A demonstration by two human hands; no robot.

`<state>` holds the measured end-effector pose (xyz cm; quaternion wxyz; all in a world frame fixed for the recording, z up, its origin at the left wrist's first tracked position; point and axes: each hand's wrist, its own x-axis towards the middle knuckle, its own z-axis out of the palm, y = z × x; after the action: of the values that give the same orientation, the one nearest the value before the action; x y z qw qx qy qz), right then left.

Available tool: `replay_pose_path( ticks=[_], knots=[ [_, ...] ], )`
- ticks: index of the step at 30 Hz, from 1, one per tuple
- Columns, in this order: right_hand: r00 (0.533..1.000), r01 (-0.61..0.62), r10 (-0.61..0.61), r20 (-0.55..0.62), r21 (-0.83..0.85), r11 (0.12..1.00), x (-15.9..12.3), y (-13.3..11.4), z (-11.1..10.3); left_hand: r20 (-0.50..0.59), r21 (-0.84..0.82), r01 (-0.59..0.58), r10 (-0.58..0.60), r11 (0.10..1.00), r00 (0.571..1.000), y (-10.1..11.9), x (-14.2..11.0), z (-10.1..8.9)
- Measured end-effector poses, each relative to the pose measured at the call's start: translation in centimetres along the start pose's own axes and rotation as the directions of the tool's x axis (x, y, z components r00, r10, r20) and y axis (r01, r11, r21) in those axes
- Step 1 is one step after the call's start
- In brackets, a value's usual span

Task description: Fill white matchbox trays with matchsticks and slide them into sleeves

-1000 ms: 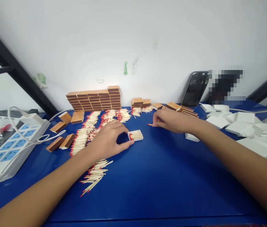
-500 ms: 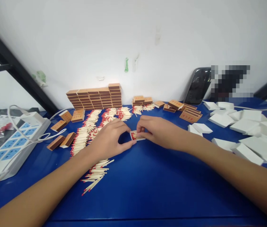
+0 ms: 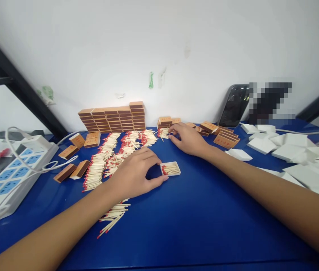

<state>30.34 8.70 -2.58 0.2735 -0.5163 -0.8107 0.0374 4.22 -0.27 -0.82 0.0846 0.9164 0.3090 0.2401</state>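
My left hand [image 3: 136, 173] rests on the blue table [image 3: 193, 222], thumb and forefinger pinching the left end of a small white matchbox tray [image 3: 171, 168] that holds several red-tipped matches. My right hand [image 3: 186, 138] is stretched further back, its fingertips curled down onto a small heap of loose matches [image 3: 162, 132] beside some brown boxes. Whether a match is between those fingers does not show.
Rows of loose matches [image 3: 105, 160] lie left of my left hand, more under my forearm. A stack of brown matchboxes [image 3: 114, 118] stands against the wall, with loose ones [image 3: 71, 170] around. White trays [image 3: 295, 150] crowd the right; a power strip [image 3: 9, 171] with cables lies left; a dark phone [image 3: 234, 105] leans on the wall.
My right hand left the tray and reached back to the small match heap near the wall. The left hand stayed on the tray, which now lies uncovered with matches in it.
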Motion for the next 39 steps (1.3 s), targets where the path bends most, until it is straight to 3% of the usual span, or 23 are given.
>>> replay_pose_path(
  ticks=[9,14,25,35,39],
  knots=[
    [0.999,0.014,-0.016,0.048,0.029,0.999,-0.6,1.6,-0.9,-0.018,-0.004,-0.043,0.043,0.999,0.999,-0.3,0.2,-0.3],
    [0.987,-0.006,0.008,0.162,-0.012,1.0,-0.7,1.9,-2.1,-0.024,-0.007,-0.026,0.026,1.0,0.999,-0.3,0.1,-0.4],
    [0.968,-0.039,0.012,0.25,0.103,0.994,-1.9,-1.1,-5.3,-0.006,-0.009,-0.019,0.019,1.0,1.0,-0.3,0.2,-0.4],
    [0.921,-0.088,-0.05,0.386,0.332,0.939,-2.3,-3.1,-5.7,-0.007,0.002,-0.015,0.015,1.0,1.0,-0.5,0.2,-0.5],
    [0.924,-0.164,-0.021,0.383,0.444,0.881,-2.3,-4.0,-6.2,-0.026,0.001,-0.019,0.019,1.0,0.999,-0.6,0.2,-0.4]
  ],
)
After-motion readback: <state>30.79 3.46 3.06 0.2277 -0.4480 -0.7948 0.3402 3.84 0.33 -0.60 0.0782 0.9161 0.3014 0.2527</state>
